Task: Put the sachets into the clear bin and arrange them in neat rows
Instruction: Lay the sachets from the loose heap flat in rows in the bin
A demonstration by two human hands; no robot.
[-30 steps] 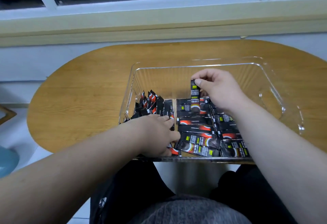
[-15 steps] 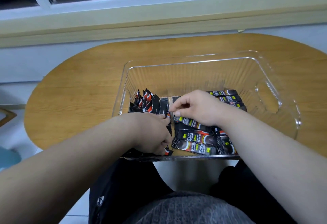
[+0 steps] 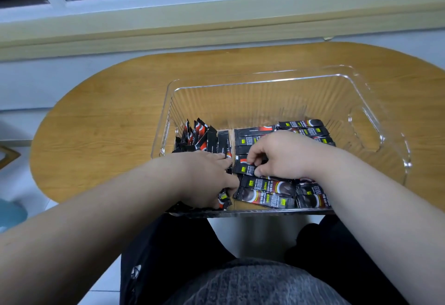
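Note:
A clear bin point(image 3: 277, 80) stands on the oval wooden table point(image 3: 115, 121). Inside it lie several black sachets with red and green print. One bunch stands on edge at the bin's left side point(image 3: 204, 136). Flat rows of sachets point(image 3: 267, 193) fill the near middle and right. My left hand point(image 3: 209, 179) reaches into the left bunch, fingers curled around sachets near the front wall. My right hand point(image 3: 281, 155) pinches a flat sachet point(image 3: 248, 168) in the middle row between thumb and fingers.
The bin's far half and right end point(image 3: 337, 121) hold no sachets. A window sill and wall run behind the table. My lap sits under the bin's front edge. A blue object point(image 3: 9, 213) lies on the floor at the left.
My right hand came down from the far end of the middle row, where it held a sachet upright, to the near middle and now pinches a flat one. My left hand stayed in the left bunch.

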